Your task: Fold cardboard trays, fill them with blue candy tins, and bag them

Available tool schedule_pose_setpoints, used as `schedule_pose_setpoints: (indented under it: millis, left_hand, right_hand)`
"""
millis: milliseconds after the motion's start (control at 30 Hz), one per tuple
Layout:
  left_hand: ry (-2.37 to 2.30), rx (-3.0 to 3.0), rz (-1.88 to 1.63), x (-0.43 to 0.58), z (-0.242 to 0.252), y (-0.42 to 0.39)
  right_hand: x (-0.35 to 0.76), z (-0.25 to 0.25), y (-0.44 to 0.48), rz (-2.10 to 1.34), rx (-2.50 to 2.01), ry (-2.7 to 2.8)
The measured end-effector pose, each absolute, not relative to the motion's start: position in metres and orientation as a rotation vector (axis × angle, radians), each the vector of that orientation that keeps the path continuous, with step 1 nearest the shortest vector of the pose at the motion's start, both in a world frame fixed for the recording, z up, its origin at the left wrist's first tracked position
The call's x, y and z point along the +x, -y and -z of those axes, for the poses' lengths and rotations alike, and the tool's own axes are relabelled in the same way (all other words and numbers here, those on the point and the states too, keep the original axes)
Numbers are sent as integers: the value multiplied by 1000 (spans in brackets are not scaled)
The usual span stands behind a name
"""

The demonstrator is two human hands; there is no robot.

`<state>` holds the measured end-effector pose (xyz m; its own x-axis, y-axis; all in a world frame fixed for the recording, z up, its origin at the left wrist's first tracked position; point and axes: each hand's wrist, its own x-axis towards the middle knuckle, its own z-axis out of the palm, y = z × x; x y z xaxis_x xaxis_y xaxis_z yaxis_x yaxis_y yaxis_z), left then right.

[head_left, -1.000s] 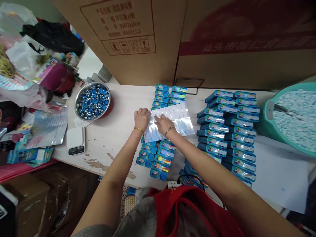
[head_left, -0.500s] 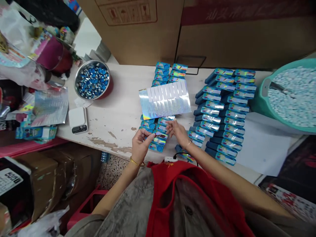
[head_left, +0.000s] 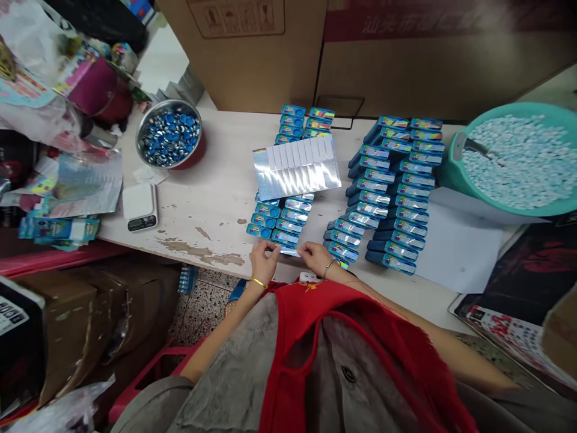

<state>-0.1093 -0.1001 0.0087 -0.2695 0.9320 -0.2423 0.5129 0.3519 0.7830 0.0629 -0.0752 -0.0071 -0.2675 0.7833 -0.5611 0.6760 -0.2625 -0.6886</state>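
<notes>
My left hand (head_left: 264,260) and my right hand (head_left: 314,258) are at the near edge of the table, fingers pinched on the two ends of a shiny sticker strip (head_left: 288,251). The strip lies over the nearest small blue box in a double row of blue boxes (head_left: 282,224). Just behind that row lies a holographic sticker sheet (head_left: 295,168) with several strips peeled off its top. Both wrists wear thin bangles.
A larger stack of blue boxes (head_left: 393,186) lies to the right. A metal bowl of blue caps (head_left: 168,135) and a small white scale (head_left: 140,206) sit left. A teal basin of white pellets (head_left: 518,159) stands far right, cardboard cartons (head_left: 279,54) behind.
Both hands left the sticker sheet and drew back toward the table's near edge with a strip, which now sits over the nearest blue box. The camera tilted down.
</notes>
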Motion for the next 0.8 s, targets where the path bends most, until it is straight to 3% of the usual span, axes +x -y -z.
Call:
schedule_pose_setpoints:
  millis: [367, 800]
  left_hand:
    - [-2112, 1573, -472, -109, 6, 105]
    - [-2175, 1103, -559, -133, 40, 99]
  right_hand:
    - [52, 9, 71, -1482, -2060, 2065]
    - [37, -11, 63, -1687, -1849, 2396]
